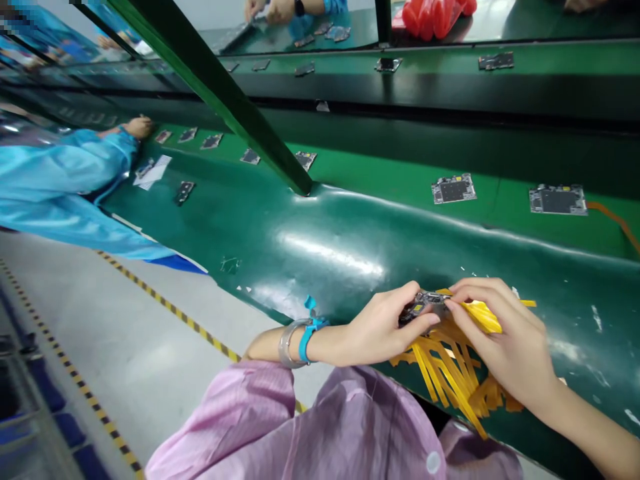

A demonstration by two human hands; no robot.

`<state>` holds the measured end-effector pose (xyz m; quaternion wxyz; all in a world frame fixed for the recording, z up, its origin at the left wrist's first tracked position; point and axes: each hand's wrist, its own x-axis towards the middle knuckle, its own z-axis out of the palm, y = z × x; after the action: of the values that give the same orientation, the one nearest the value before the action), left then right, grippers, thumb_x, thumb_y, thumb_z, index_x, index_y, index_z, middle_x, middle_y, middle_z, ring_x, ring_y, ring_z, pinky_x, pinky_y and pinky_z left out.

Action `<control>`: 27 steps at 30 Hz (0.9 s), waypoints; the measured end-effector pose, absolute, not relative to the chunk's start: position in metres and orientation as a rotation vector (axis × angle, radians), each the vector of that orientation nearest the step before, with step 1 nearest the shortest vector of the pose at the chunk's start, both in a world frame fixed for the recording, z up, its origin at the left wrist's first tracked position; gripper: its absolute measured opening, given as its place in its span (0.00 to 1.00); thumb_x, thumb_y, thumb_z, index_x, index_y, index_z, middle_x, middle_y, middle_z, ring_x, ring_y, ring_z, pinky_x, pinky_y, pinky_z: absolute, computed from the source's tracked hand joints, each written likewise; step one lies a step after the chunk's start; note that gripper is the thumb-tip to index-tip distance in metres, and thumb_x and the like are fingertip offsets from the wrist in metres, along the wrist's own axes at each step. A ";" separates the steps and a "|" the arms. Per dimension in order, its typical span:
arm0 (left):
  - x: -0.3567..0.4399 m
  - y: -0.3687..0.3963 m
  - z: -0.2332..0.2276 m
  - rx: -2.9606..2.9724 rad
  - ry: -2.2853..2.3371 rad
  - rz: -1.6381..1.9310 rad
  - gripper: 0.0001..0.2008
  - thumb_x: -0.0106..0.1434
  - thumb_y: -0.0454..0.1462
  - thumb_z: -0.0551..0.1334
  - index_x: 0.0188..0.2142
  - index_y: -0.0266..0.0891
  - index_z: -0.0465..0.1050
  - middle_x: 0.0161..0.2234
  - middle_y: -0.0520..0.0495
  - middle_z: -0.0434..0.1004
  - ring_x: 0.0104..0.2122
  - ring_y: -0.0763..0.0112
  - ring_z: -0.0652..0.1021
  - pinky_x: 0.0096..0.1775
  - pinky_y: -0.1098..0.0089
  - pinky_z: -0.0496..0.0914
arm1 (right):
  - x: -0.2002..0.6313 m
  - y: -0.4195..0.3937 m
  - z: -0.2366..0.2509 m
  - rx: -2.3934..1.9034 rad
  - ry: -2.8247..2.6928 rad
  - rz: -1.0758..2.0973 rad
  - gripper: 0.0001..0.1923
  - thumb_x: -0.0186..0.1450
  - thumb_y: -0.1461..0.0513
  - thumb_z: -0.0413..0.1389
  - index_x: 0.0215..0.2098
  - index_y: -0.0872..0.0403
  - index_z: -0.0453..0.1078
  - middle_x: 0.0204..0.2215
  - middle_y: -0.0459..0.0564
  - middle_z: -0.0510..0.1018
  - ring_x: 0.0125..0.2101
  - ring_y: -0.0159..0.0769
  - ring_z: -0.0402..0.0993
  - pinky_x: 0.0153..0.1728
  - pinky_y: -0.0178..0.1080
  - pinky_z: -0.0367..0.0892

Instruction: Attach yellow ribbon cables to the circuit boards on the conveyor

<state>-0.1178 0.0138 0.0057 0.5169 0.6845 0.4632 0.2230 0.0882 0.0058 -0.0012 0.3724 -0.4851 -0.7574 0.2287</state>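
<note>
My left hand [383,327] grips a small circuit board [419,305] between thumb and fingers, tilted just above the table. At the board's right end, the thumb and forefinger of my right hand [500,327] pinch its edge. Whether a bit of yellow strip is also caught in that pinch is hidden. Under and between both hands lies a loose bunch of yellow strips [445,373], some hanging past the table's near edge. A clear band and a blue strap [306,340] circle my left wrist.
Beyond the green table mat [330,257], a green belt [380,175] carries several circuit boards [454,189]; one at right has an orange ribbon [615,217]. A slanting green post [225,100] stands at the mat's far edge. A co-worker's blue sleeve [65,167] reaches in at left.
</note>
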 end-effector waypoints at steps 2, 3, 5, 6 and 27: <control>-0.117 0.019 0.004 1.496 1.084 0.563 0.13 0.68 0.44 0.62 0.35 0.40 0.61 0.29 0.54 0.66 0.28 0.74 0.65 0.30 0.72 0.62 | 0.088 0.006 -0.004 -1.220 -2.013 0.504 0.07 0.70 0.67 0.56 0.44 0.49 0.69 0.41 0.51 0.78 0.44 0.45 0.76 0.46 0.48 0.71; -0.117 0.023 0.002 1.371 1.048 0.584 0.13 0.67 0.45 0.63 0.37 0.40 0.62 0.31 0.53 0.68 0.29 0.73 0.67 0.32 0.71 0.64 | 0.087 0.006 -0.006 -1.197 -2.038 0.421 0.09 0.69 0.67 0.57 0.45 0.48 0.69 0.43 0.52 0.78 0.46 0.47 0.75 0.47 0.50 0.70; -0.118 0.035 -0.002 1.060 0.969 0.611 0.14 0.65 0.45 0.64 0.41 0.39 0.65 0.35 0.50 0.70 0.33 0.73 0.71 0.36 0.71 0.67 | 0.085 0.003 -0.011 -1.141 -2.045 0.245 0.14 0.67 0.69 0.60 0.47 0.47 0.70 0.47 0.53 0.77 0.50 0.51 0.73 0.49 0.54 0.69; -0.119 0.042 -0.005 0.914 0.950 0.620 0.15 0.65 0.46 0.65 0.41 0.38 0.66 0.36 0.50 0.71 0.33 0.73 0.72 0.36 0.71 0.68 | 0.084 0.002 -0.013 -1.116 -2.029 0.193 0.17 0.66 0.70 0.61 0.48 0.46 0.70 0.48 0.54 0.77 0.50 0.51 0.72 0.49 0.55 0.69; -0.135 0.062 -0.006 0.910 1.097 0.662 0.21 0.58 0.50 0.69 0.29 0.38 0.64 0.25 0.54 0.68 0.25 0.78 0.68 0.28 0.74 0.63 | 0.103 -0.004 -0.051 -1.347 -2.500 0.798 0.10 0.70 0.66 0.56 0.30 0.51 0.64 0.29 0.47 0.75 0.31 0.44 0.72 0.34 0.45 0.64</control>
<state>-0.1349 0.0617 -0.0057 0.7068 0.4097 0.4938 0.2980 0.1030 -0.0042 -0.0505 0.0955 -0.4546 -0.8436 0.2694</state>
